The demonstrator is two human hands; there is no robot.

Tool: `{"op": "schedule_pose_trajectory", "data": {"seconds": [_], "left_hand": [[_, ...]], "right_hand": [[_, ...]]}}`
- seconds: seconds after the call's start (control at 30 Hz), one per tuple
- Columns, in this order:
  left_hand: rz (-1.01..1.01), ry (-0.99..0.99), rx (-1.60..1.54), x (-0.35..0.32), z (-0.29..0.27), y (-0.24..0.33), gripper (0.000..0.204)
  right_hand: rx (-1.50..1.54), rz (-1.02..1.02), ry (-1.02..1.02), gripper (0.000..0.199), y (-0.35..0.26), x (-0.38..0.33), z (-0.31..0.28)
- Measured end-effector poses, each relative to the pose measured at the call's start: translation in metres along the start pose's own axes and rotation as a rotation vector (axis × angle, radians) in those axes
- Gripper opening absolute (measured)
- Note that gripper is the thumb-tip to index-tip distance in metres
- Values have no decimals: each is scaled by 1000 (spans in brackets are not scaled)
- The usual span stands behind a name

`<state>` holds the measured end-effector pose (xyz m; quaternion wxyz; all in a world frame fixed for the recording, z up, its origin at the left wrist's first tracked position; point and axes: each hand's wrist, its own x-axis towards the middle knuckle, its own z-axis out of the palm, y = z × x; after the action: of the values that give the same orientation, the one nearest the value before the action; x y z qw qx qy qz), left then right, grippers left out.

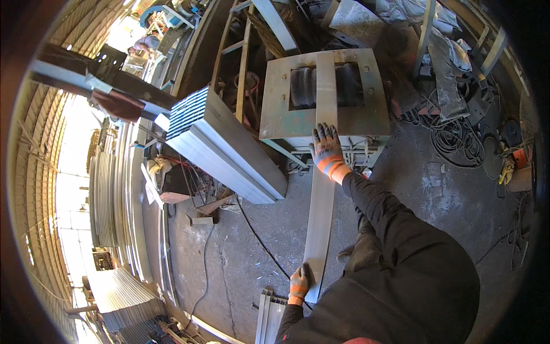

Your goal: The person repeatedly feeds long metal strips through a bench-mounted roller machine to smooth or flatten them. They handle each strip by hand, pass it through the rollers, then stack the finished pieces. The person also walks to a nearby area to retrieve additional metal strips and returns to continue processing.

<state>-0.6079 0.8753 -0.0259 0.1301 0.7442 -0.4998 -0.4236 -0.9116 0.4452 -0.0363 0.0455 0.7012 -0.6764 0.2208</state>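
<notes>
A long flat silver metal bar (319, 229) runs from close to my body up across the top of a greenish metal machine (281, 114). A rectangular opening in the machine's top shows a dark rounded surface (303, 86) on both sides of the bar. My right hand (327, 150), in a grey and orange glove, lies flat on the bar at the machine's near edge, fingers stretched out. At the bar's near end, my left hand (299, 284), gloved alike, is closed around its left edge.
Left of the machine stands a tall stack of metal profiles (229, 149). More profiles (269, 318) lie beside my left arm. Black cables (258, 238) cross the floor, and coiled cables (455, 137) lie at the right. Another person (148, 43) is far off at the upper left.
</notes>
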Motion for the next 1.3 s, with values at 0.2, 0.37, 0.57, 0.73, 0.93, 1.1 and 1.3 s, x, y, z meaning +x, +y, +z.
{"op": "schedule_pose_trajectory", "data": {"seconds": [0.2,0.37,0.57,0.73,0.93,1.1,1.3], "left_hand": [[24,42,113,-108,-9,-96,54],[-15,169,330,-147,-12,-113,49],[213,346,406,-134,-30,-20,56],[267,51,-30,-44,-52,34,60],[-149,-238,-121,83,0,99,64],[144,-51,10,197,39,201,53],[436,-19,187,273,54,259,55]], "right_hand": [[94,-12,24,65,-59,-107,-49],[134,132,-127,89,-91,-135,-81],[415,424,57,106,-66,-64,-34],[1207,382,257,85,23,6,20],[936,309,303,67,107,93,42],[-36,43,-153,77,151,229,67],[-167,3,-48,76,171,309,92]]}}
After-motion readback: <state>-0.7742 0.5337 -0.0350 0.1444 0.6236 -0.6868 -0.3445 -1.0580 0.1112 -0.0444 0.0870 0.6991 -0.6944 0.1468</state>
